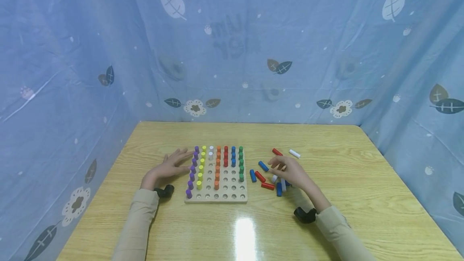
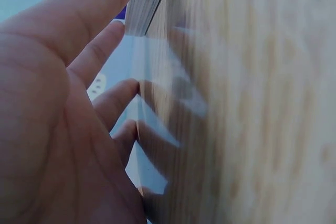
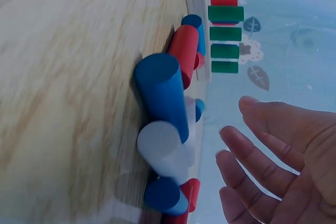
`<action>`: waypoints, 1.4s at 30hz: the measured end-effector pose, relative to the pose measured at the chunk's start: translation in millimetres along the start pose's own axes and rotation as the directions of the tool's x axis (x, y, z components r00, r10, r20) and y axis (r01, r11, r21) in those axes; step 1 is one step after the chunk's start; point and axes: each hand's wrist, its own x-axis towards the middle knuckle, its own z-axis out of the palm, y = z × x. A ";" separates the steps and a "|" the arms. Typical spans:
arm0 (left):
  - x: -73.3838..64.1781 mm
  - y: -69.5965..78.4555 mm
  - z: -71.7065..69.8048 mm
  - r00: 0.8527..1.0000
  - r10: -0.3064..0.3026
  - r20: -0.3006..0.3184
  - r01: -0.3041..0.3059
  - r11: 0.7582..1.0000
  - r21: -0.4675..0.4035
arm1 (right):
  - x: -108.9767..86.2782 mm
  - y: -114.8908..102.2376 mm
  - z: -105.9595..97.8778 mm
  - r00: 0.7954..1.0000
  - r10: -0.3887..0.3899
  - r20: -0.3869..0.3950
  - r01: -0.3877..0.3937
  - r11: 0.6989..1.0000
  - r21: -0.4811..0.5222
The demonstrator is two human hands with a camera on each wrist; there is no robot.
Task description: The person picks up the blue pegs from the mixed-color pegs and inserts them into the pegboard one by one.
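Observation:
A wooden pegboard (image 1: 221,193) bears columns of purple pegs (image 1: 192,177), yellow pegs (image 1: 201,168), white pegs (image 1: 211,156), orange pegs (image 1: 217,169), red pegs (image 1: 226,156), blue pegs (image 1: 233,156) and green pegs (image 1: 241,170). At its left edge is my left hand (image 1: 169,168), fingers extended; the left wrist view shows nothing in its palm. My right hand (image 1: 291,171) hovers over loose pegs right of the board, fingers loosely bent and holding nothing. Below it in the right wrist view lie a blue peg (image 3: 163,93) and a white peg (image 3: 160,145).
Loose red pegs (image 1: 268,186) and blue pegs (image 1: 253,175) lie near the board's right side. Farther back are another red peg (image 1: 277,152) and a white peg (image 1: 295,154). A patterned blue curtain (image 1: 232,51) encloses the wooden table (image 1: 326,144) at the back and sides.

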 end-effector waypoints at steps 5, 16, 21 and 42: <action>-0.3 1.1 0.4 1.000 0.000 -0.001 0.000 1.000 0.000 | -3.6 1.9 -1.0 1.000 -0.010 -0.020 0.010 1.000 -0.004; -1.1 4.9 -0.2 1.000 0.000 0.004 0.000 1.000 -0.010 | -10.8 13.1 -5.9 0.999 -0.040 -0.017 0.039 0.998 -0.046; -0.9 3.4 -0.3 1.000 -0.001 0.002 0.001 1.000 -0.011 | -14.1 15.1 -10.9 0.999 -0.040 -0.010 0.040 0.999 -0.029; 0.2 -1.6 0.4 1.000 -0.005 0.005 0.005 1.000 -0.029 | -29.8 33.7 -25.3 0.999 0.016 0.031 -0.013 0.996 -0.092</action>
